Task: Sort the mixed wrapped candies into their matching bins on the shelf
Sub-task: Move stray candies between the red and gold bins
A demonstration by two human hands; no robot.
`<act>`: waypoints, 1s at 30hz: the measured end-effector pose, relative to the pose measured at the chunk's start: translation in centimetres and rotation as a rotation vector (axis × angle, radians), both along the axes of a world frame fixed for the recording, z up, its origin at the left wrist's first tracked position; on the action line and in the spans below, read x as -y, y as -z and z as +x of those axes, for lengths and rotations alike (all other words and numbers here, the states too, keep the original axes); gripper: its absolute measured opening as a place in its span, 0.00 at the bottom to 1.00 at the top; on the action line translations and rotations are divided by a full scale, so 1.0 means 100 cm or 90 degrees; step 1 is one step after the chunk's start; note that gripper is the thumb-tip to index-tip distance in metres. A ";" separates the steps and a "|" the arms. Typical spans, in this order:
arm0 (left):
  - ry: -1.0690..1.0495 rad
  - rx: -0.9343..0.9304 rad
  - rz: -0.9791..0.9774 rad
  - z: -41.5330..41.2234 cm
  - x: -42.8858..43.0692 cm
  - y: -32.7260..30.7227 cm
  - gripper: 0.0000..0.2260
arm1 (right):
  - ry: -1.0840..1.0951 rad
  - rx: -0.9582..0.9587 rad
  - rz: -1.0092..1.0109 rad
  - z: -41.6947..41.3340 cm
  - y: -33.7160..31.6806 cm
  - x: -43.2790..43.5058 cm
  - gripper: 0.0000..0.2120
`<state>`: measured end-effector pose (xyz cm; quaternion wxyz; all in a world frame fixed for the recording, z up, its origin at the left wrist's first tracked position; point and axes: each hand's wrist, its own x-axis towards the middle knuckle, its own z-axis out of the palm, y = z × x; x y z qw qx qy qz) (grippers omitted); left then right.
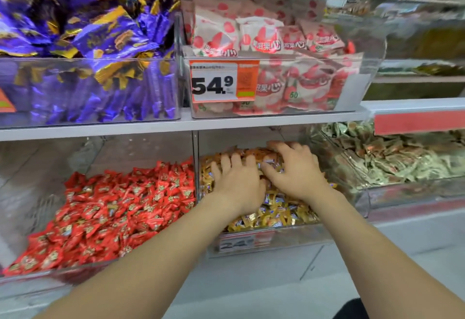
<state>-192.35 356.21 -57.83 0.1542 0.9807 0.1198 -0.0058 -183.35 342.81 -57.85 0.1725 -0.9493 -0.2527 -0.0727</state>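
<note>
Left grip [236, 183] flat, empty; right grip [294, 172] clawed, contents unclear, on centre-frame gold candies [274, 215]; rake lightly for strays.

Two hands [239, 183] [297, 175], five candy bins [88, 117] [352, 92] [37, 167] [289, 240] [402, 193] (candies [120, 208] beyond counting), two readable price tags [224, 81] [245, 242].

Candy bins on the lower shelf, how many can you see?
3: the red-candy bin at left, the gold-candy bin in the middle, the green-candy bin at right. Others may lie out of frame.
</note>
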 end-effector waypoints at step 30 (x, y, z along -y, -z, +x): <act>-0.239 -0.145 -0.012 -0.132 -0.313 0.060 0.22 | -0.418 -0.153 -0.131 -0.101 0.034 -0.276 0.17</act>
